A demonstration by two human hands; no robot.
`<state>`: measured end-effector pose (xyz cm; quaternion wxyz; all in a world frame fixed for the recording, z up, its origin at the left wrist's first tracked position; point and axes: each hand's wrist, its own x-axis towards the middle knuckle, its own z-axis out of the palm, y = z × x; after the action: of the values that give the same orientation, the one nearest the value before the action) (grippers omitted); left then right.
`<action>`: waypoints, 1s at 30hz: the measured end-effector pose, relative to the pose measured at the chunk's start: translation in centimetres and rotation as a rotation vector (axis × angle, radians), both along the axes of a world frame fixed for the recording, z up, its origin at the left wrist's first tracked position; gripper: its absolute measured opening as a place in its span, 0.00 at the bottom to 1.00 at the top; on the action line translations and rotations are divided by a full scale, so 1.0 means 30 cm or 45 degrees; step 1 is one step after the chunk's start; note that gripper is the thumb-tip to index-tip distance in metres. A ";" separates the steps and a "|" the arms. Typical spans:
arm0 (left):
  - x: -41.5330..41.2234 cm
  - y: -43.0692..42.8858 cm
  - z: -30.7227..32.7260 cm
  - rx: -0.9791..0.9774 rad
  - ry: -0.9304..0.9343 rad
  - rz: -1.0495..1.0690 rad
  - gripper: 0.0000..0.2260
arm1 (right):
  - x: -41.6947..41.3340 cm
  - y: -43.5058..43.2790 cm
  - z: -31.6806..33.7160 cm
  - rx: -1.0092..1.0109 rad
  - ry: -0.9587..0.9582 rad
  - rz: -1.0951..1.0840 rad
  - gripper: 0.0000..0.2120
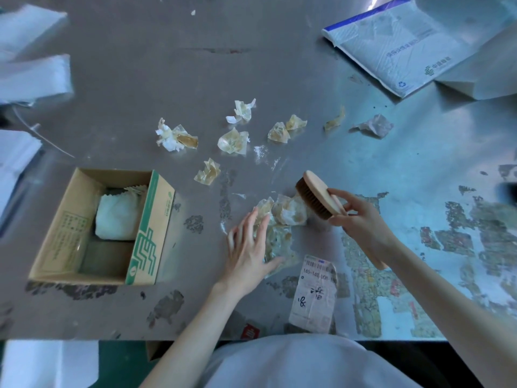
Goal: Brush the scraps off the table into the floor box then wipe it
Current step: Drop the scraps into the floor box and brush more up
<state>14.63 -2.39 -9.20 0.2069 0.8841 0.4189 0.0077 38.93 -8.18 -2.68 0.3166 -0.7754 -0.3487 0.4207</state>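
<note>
Scraps [233, 140] = crumpled wads of yellowish tape/film w/ bits of white paper, scattered mid-table [140, 79]. A denser pile [289, 212] sits near the front edge, between both hands. They look v. light and springy, prob. sticky in spots. A hard flick would likely scatter them or make them cling to the bristles, so short low strokes suit better. No need to grip them; herding works.

Brush [321, 196]: oval wooden back, stiff brown bristles, rigid and light. It's tilted, bristles facing left at the pile's right side, touching or just beside it; can't tell which. Right hand [361, 217] holds it by the near end, fingers curled round the wood w/ thumb on the back. That hold looks ok for sweeping, though a grip nearer the middle would give more downward press.

Left hand [246, 245] lies flat on the pile's left part, fingers straight and spread, gripping nothing. It seems to act as a stop or a pin on the flattened clear film.

Box [145, 233]: open cardboard, green print, to the left of the pile and apart from it. It seems to sit on the table surface rather than below it. White wad [117, 217] already inside.

Label [313, 292] by the front edge looks stuck flat, so the brush prob. won't shift it. Mailer bag [397, 51] lies far right, well apart.
</note>
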 end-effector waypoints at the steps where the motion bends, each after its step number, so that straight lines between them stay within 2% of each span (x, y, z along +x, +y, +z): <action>1: -0.001 -0.005 0.000 0.007 -0.016 -0.004 0.40 | 0.011 0.001 0.004 0.023 -0.004 -0.021 0.29; 5: -0.015 -0.018 -0.004 0.033 -0.119 0.029 0.33 | 0.057 0.031 0.021 0.052 -0.058 -0.088 0.29; 12: -0.043 -0.039 -0.012 0.011 -0.044 -0.030 0.45 | 0.044 0.079 0.010 -0.009 0.019 -0.081 0.28; 23: -0.029 -0.045 -0.027 0.061 -0.154 0.053 0.43 | -0.118 -0.005 -0.021 -0.036 0.313 -0.104 0.30; 30: -0.022 -0.042 -0.035 0.101 -0.186 0.067 0.43 | -0.240 -0.069 -0.055 -0.059 0.413 -0.061 0.28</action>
<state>13.97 -3.64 -10.25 0.2013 0.8775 0.4250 0.0943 31.72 -10.24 -4.34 0.3607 -0.7123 -0.2647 0.5408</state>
